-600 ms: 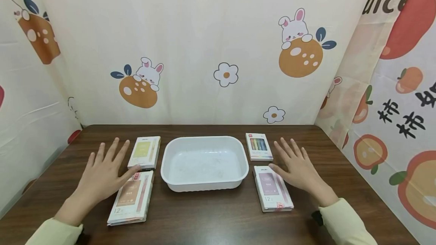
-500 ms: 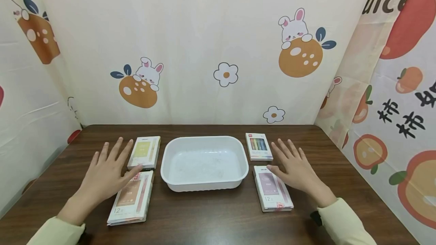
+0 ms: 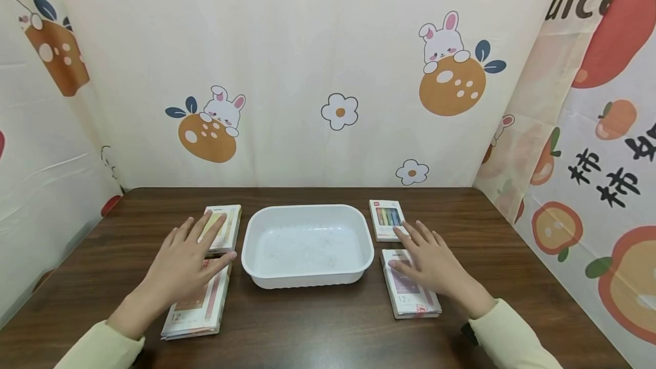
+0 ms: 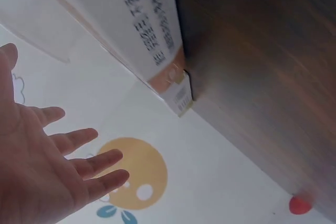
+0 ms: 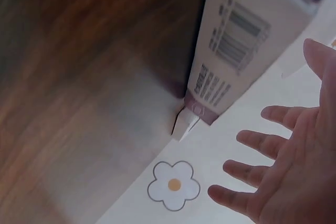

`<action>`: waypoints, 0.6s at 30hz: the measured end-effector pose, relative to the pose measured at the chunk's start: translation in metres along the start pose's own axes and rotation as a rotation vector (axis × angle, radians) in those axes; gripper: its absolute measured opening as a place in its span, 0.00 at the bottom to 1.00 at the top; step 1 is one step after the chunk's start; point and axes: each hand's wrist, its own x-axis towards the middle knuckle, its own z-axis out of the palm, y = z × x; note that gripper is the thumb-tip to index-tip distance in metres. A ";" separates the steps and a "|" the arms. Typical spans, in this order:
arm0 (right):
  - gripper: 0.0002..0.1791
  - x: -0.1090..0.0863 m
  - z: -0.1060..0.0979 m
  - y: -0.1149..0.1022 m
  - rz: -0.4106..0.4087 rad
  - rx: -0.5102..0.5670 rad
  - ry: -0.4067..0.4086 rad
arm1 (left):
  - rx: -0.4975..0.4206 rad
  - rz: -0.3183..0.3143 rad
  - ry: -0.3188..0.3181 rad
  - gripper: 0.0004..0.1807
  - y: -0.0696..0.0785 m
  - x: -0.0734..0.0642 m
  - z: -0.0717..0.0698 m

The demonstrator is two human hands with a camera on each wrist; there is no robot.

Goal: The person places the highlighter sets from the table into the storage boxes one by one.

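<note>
My left hand (image 3: 176, 269), fingers spread, hovers over a white box with an orange panel (image 3: 191, 320) and overlaps the box with a yellow panel (image 3: 232, 228) behind it. In the left wrist view the palm shows apart from the orange-panel box's side (image 4: 142, 30). On the other side, my right hand (image 3: 435, 266) is spread over a white box with a purple panel (image 3: 407, 302). Its fingertips overlap the lower edge of a box picturing coloured sticks (image 3: 385, 213). The right wrist view shows the purple-panel box's barcode side (image 5: 231, 45) beside the fingers. Neither hand holds anything.
Between the two pairs of boxes stands a white rectangular tray (image 3: 307, 279) with nothing in it. The dark wooden table (image 3: 307, 335) ends at a printed curtain (image 3: 287, 147) behind, and more printed cloth hangs at both sides.
Both hands have moved inward over the boxes, the left to the right and the right to the left. Boxes and tray have stayed in place.
</note>
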 end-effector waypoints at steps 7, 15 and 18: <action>0.38 -0.002 0.006 -0.006 -0.028 0.008 -0.006 | 0.015 0.052 0.001 0.39 0.010 0.002 0.001; 0.39 -0.004 0.010 -0.012 -0.048 0.058 -0.028 | 0.017 0.105 0.009 0.37 0.021 0.006 0.002; 0.40 -0.004 0.010 -0.014 -0.050 0.076 -0.063 | 0.014 0.110 -0.007 0.37 0.024 0.009 0.003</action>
